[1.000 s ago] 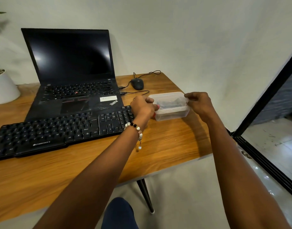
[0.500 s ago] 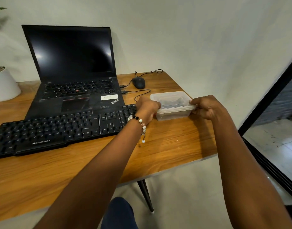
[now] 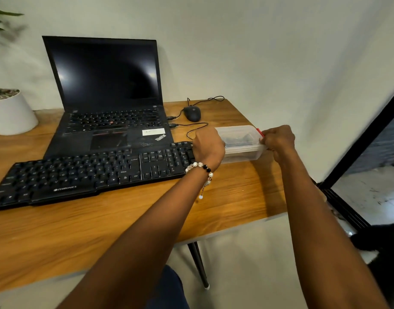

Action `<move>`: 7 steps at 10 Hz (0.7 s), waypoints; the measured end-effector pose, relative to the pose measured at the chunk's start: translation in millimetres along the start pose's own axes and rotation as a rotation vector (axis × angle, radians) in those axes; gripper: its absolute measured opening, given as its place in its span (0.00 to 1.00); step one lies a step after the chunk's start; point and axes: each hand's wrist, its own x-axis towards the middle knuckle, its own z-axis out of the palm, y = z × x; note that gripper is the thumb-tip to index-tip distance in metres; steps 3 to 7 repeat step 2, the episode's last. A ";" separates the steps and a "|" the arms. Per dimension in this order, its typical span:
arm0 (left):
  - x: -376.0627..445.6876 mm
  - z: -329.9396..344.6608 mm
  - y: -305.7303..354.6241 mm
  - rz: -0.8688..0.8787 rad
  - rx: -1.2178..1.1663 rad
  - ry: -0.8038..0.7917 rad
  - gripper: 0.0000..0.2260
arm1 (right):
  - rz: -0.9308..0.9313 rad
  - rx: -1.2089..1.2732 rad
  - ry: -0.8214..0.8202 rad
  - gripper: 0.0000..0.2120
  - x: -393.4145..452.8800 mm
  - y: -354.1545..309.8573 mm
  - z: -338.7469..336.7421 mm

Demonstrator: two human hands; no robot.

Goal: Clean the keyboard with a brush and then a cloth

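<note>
Head view puts both of my hands on a clear lidded plastic container [image 3: 240, 141] at the right end of the tabletop [image 3: 225, 197], just beside the black keyboard [image 3: 91, 172]. My left hand [image 3: 208, 148] has its fingers curled round the container's left end, steadying it, and my right hand [image 3: 277, 141] pinches the right edge near the lid's rim. Something dark lies inside; I cannot tell whether it is the brush, the cloth or both. A small red bit shows at my right fingertips, and I cannot say what it is. The keyboard itself sits untouched in front of the open laptop [image 3: 107, 103], with a wired mouse [image 3: 192, 113] behind the container. I judge this to be the opening step: getting the lid off to reach the cleaning tools, so no brushing has begun. Next, the right hand needs to peel the lid corner upward while the left hand presses the tub down so it doesn't slide or tip toward the table edge; then the brush should come out first.
</note>
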 end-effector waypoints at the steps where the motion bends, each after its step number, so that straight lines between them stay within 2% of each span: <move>1: 4.1 -4.5 -5.8 0.060 0.041 -0.057 0.07 | -0.027 -0.103 0.027 0.12 -6.2 -4.0 3.2; 2: 18.4 -21.3 -17.2 0.046 -0.004 -0.087 0.12 | -0.070 -0.258 0.156 0.13 -13.3 -20.7 9.1; 7: 18.4 -21.3 -17.2 0.046 -0.004 -0.087 0.12 | -0.070 -0.258 0.156 0.13 -13.3 -20.7 9.1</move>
